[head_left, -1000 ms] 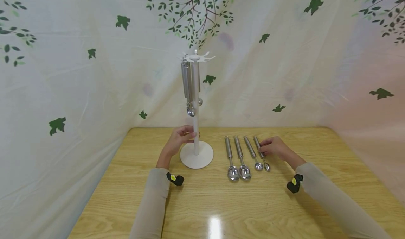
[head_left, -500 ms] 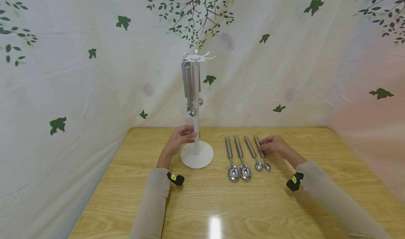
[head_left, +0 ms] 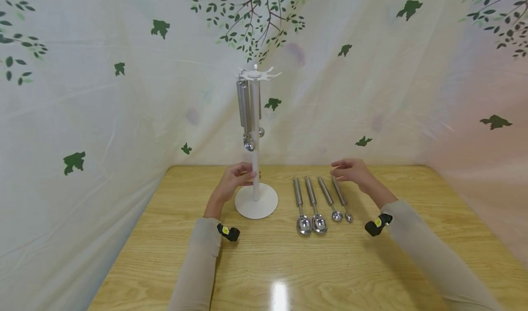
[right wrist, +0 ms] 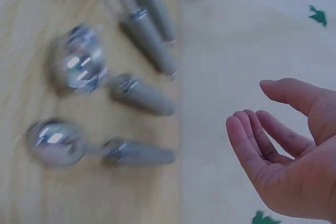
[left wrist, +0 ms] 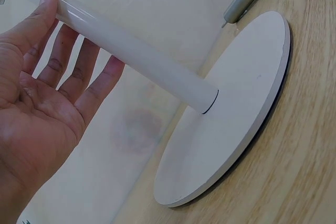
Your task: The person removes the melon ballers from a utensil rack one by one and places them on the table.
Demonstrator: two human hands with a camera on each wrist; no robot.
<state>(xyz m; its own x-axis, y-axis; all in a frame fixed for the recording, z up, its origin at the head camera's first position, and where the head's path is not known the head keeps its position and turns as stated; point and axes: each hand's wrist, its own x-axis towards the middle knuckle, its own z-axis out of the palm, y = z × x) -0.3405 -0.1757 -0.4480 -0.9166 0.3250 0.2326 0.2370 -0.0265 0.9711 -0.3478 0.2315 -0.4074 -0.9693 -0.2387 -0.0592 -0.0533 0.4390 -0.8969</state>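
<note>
My left hand [head_left: 234,181] grips the upright pole [left wrist: 142,59] of a white rack, thumb on one side and fingers behind, just above its round base [left wrist: 231,124]. Metal scoops [head_left: 244,105] hang from the hooked top [head_left: 255,75] of the rack. My right hand [head_left: 352,171] hovers over the handle end of the rightmost scoop [head_left: 339,192], one with a small oval bowl. In the right wrist view, thumb and fingers of that hand [right wrist: 294,156] stand apart with nothing between them. The rightmost scoop [right wrist: 139,153] lies on the table beyond them.
Left of it lie a small round scoop [head_left: 327,192] and two larger scoops, one [head_left: 311,192] beside the other [head_left: 298,192], bowls toward me. The wooden table [head_left: 264,260] ends at a leaf-printed cloth backdrop [head_left: 313,118].
My right hand has come off the rightmost scoop's handle and moved up toward the table's far edge, leaving the scoop lying nearly in place. The left hand stays on the pole.
</note>
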